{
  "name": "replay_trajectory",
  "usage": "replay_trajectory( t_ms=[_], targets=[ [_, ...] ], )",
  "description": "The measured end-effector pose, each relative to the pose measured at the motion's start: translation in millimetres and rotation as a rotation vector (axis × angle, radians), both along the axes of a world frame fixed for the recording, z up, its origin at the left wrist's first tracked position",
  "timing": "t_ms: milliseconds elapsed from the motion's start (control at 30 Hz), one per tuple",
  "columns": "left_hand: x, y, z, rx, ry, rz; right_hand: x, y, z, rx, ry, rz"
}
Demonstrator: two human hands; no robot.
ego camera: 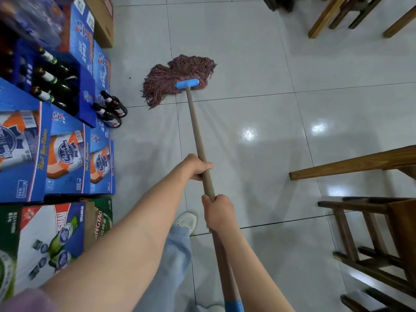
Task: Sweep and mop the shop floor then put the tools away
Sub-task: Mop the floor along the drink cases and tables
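I was mid-mop at this frame — both hands on the mop handle (198,136). My left hand (198,166) gripped the pole further down toward the head, fingers wrapped round it; my right hand (217,212) clenched the pole closer to my body. The mop head (177,77), reddish strings with a blue clamp, lay flat on the tiled floor (258,64) well ahead of me, strings splayed toward the beer cartons (67,158) stacked along the left.

Progress, as I judged it: mopping stage, so sweeping was probably done, though no broom or dustpan was in view to confirm. Tiles near my shoe (186,221) shone with glare, likely wet; a few dark specks sat on the floor just left of the mop head. Left to do — the strip by the cartons and loose bottles (112,109), around the wooden stools (371,233) on the right, then stowing the tools.
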State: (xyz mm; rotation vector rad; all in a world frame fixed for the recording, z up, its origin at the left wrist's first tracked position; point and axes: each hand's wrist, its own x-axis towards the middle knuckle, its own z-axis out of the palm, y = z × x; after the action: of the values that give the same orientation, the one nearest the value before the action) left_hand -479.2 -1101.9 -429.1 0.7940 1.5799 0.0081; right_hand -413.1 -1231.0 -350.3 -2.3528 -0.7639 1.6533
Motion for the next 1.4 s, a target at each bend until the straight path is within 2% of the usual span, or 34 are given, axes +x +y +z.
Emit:
replay_trajectory(
  t_ms=[300,900,1400],
  targets=[
    [13.2,-60.6,4.9,0.014,-0.012,0.015,17.1,-60.3,8.9,0.002,-0.003,0.038],
    [62.0,-272.2,10.1,-0.031,0.015,-0.059,61.1,-272.9,29.0,-0.019,-0.058,0.073],
    [59.9,-239.1,-2.0,-0.02,0.053,-0.133,52.6,-242.5,13.1,-0.05,-0.031,-0.019]
  ],
)
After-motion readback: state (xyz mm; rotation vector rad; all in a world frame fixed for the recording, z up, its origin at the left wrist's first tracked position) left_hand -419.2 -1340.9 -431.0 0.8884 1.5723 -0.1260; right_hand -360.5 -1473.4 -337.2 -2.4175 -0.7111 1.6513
